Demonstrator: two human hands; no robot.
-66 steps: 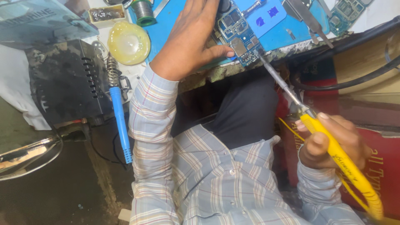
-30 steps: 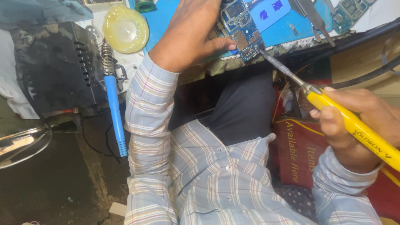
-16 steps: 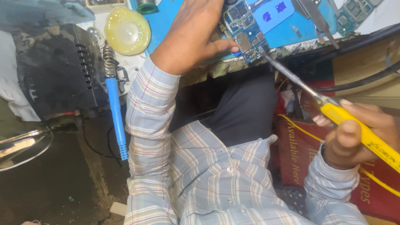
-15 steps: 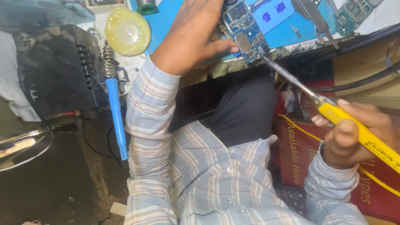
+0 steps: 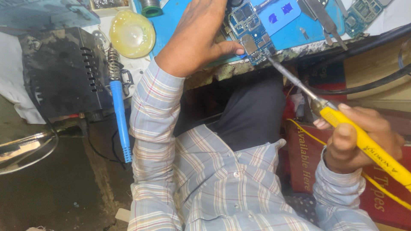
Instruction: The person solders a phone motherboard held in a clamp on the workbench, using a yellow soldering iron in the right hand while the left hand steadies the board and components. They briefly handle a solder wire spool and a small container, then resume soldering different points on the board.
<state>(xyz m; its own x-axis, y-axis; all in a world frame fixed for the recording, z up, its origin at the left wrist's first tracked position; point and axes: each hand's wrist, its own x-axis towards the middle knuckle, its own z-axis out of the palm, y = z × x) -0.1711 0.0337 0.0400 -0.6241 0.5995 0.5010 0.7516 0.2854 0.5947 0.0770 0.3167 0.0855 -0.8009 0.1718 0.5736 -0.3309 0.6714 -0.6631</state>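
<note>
My left hand presses down on a small blue circuit board that lies on the blue work mat at the bench's near edge; the thumb pins the board's lower side. My right hand grips the yellow handle of a soldering iron. Its long metal shaft runs up and left, and the tip touches the board's lower right corner.
A second, blue-handled soldering iron rests in a coil stand beside a black box-shaped unit. A yellow translucent dish, tweezers and another small board lie on the bench. Black cables and a red carton are at right.
The yellow iron's tip has stayed at the board's corner while my right hand has shifted a little along and back. My left hand keeps holding the board.
</note>
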